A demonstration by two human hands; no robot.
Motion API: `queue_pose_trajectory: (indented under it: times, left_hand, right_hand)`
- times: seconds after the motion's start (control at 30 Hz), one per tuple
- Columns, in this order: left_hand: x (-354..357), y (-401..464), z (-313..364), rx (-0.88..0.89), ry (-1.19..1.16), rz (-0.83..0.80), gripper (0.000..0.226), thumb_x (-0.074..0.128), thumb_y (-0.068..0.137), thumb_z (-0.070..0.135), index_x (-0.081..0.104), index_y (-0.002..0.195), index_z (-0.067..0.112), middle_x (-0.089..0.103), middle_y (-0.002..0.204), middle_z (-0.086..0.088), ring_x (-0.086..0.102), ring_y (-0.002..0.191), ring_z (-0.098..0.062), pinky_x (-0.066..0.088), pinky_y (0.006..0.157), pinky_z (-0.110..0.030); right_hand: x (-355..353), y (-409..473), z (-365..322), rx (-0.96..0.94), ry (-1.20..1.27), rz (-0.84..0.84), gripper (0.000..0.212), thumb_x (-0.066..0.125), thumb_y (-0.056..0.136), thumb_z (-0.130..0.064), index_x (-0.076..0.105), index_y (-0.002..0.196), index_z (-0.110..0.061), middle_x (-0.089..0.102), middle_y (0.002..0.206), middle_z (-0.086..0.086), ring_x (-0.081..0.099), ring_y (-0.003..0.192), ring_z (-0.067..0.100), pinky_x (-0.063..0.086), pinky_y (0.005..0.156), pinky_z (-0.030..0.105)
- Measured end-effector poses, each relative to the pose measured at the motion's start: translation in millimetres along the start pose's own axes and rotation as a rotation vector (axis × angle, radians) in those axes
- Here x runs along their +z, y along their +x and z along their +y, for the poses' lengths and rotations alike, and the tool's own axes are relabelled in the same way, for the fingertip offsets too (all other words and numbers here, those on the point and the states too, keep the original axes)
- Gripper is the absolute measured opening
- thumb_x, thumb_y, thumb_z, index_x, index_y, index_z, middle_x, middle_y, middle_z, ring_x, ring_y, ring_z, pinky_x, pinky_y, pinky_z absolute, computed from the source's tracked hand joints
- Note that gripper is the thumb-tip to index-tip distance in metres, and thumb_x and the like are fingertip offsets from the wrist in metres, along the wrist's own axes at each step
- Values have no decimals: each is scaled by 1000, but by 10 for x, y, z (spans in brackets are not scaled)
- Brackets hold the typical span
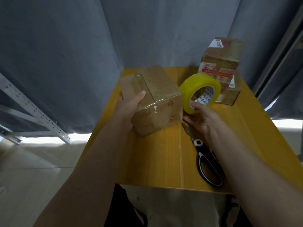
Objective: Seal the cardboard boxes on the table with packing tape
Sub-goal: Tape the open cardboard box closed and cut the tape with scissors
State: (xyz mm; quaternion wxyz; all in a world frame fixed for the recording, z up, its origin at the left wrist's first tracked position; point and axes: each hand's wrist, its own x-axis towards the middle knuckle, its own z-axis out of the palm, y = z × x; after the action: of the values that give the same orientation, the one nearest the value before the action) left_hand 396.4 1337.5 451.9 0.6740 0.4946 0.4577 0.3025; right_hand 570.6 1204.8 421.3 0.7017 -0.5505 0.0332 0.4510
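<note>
Scissors point(207, 159) lie on bench point(155, 161), lower right. Left hand point(129, 105) fingers grasp box point(157, 102), centre; right hand point(201, 117) fingers pinch tape point(199, 94).

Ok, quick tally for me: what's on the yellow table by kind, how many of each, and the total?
Cardboard boxes: 3, one held by the left hand, two stacked at the far right, upper on lower
Tape rolls: 1, yellow tape roll in the right hand
Scissors: 1, black-and-white scissors
Total: 5
</note>
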Motion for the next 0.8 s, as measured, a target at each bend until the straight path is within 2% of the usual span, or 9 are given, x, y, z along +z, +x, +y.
queue_pose_trajectory:
  times: [0.07,0.17,0.27,0.37,0.47,0.57,0.67,0.77,0.8]
  left_hand:
    - [-55,14,-8,-86,-35,-81,63,80,74,39,57,129,18,70,114,-3,70,98,-23,55,88,-46]
    - [-144,24,-25,-145,-21,-161,53,78,74,48,65,118,21,73,108,-3,70,98,-25,54,86,-50]
    - [-216,8,-29,-148,32,-196,59,74,72,56,64,120,22,73,109,-3,68,103,-26,52,88,-54]
    - [-263,-10,-38,-123,-4,-221,56,72,76,54,64,120,20,72,111,-4,70,101,-24,55,84,-47]
    - [-286,-29,-57,-94,-108,-223,54,71,80,48,63,123,16,71,115,-6,69,103,-23,52,94,-43]
    - [-307,-36,-74,-79,-124,-227,63,71,74,54,61,126,19,70,116,-4,67,106,-23,49,98,-48]
    - [-282,-34,-109,-86,-172,-250,61,64,80,58,60,128,20,69,118,-5,67,108,-24,48,98,-51]
    - [-171,-32,-159,-120,-351,-283,59,57,88,53,56,133,14,66,124,-11,64,113,-27,45,103,-49]
    - [-116,-43,-176,-141,-412,-281,58,56,89,52,56,132,12,66,123,-14,64,112,-28,46,102,-49]
  right_hand:
    - [21,-2,15,0,-8,-18,42,69,85,-21,57,124,-11,63,119,14,62,107,29,51,94,37]
    - [56,-7,45,5,-29,-48,31,69,84,-29,57,110,-17,64,111,13,62,105,28,48,100,38]
    - [118,-39,55,35,-67,-98,33,66,85,-38,56,111,-19,65,100,12,63,96,28,49,97,41]
    - [179,-84,52,29,-43,-143,34,63,88,-37,56,114,-17,67,98,14,66,94,31,54,87,44]
    - [221,-136,14,8,-20,-148,35,65,87,-33,55,117,-18,66,102,15,66,98,32,57,81,45]
    - [270,-198,-53,-29,-30,-122,30,68,86,-34,56,110,-20,66,101,14,66,95,29,57,77,42]
    - [343,-283,-175,-130,-72,-79,23,69,85,-35,57,101,-23,68,101,9,66,92,24,56,71,39]
    - [429,-387,-360,-283,-101,-14,37,71,84,-32,60,116,-17,69,108,7,66,97,24,57,80,40]
    - [459,-429,-419,-353,-131,11,35,71,84,-31,61,114,-17,70,107,5,67,97,23,58,80,38]
